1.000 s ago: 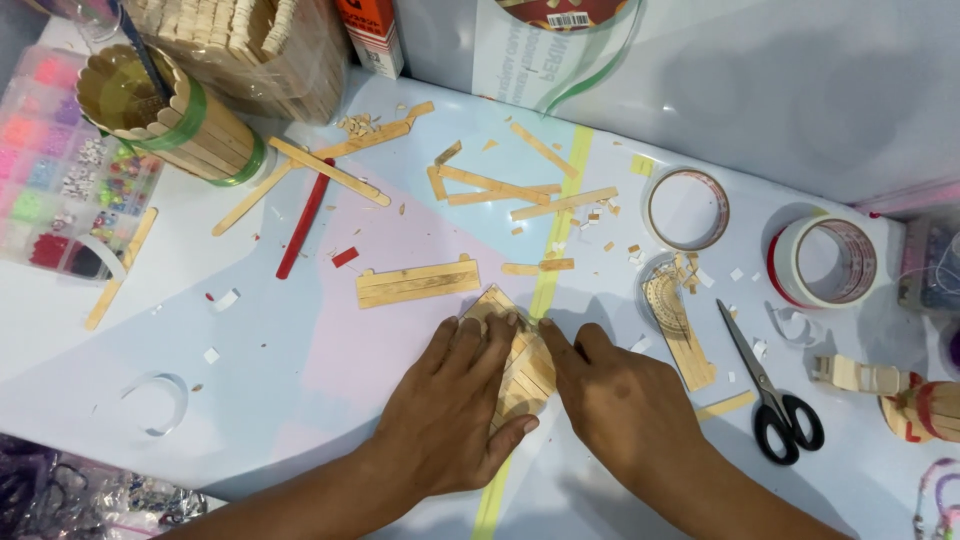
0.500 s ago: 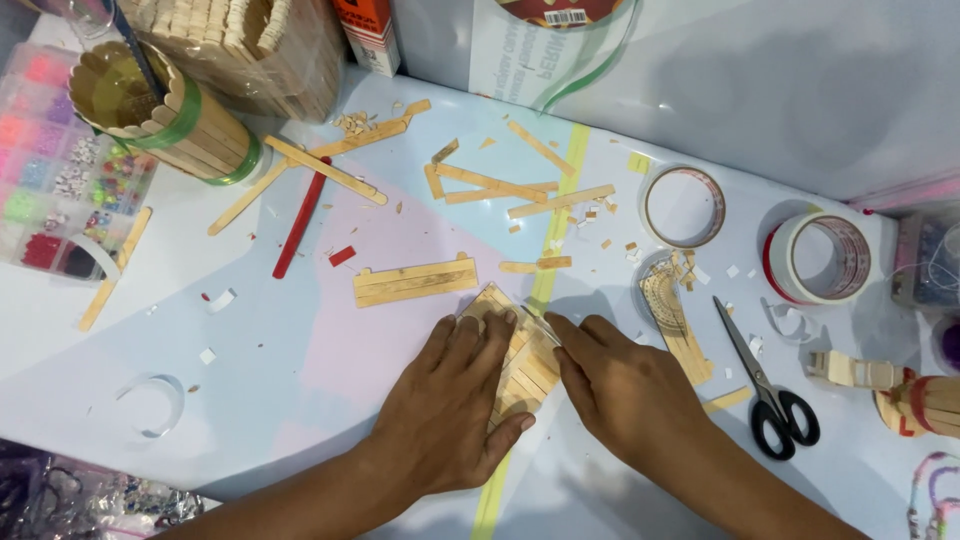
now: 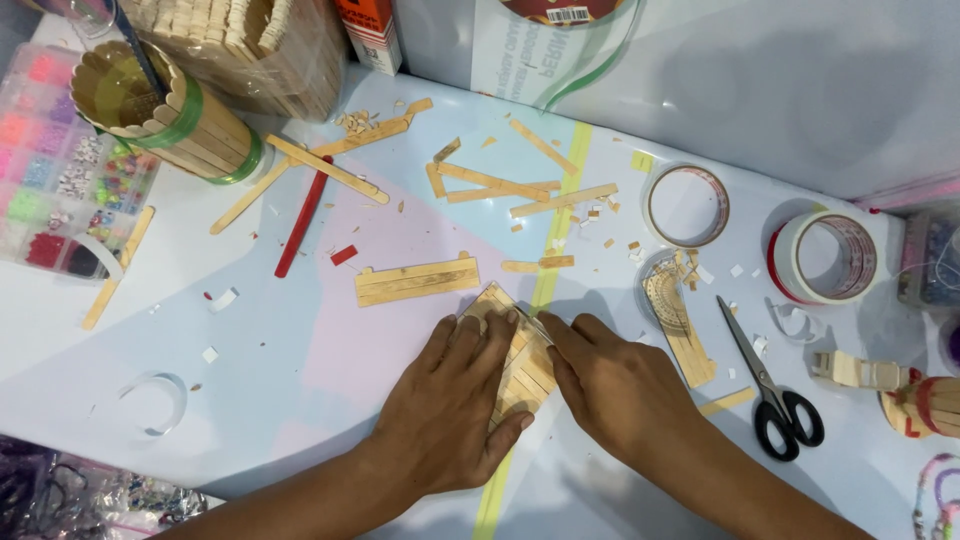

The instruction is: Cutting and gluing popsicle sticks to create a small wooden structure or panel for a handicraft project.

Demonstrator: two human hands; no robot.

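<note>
Stick panel (image 3: 522, 362): small flat piece of wooden craft sticks joined side by side, lying tilted on the pale table (image 3: 330, 400), near the front edge, across a yellow-green stripe. Both hands press on it.

Left to right:
- Bead organiser box (image 3: 50, 180), clear, with coloured beads in compartments, at the far left edge.
- Stick-walled cup (image 3: 160, 115), round, banded with green tape, lying tilted just right of the box.
- Red stick (image 3: 303, 215) and several loose plain sticks, scattered right of the cup.
- Second stick panel (image 3: 416, 281), flat, just up and left of the held one, apart from it.
- Left hand (image 3: 450, 410): palm down, fingers together and flat on the left part of the stick panel, thumb at its lower edge. No closed grasp; it pins the piece to the table.
- Right hand (image 3: 620, 390): palm down, fingertips on the panel's right edge, fingers slightly spread, pressing rather than clasping.
- Clear tape roll (image 3: 687, 205), beyond the right hand.
- Scissors (image 3: 770, 385), black handles, blades shut, just right of the right hand.
- Wide tape roll (image 3: 825, 257), white with a red rim, further right.
</note>
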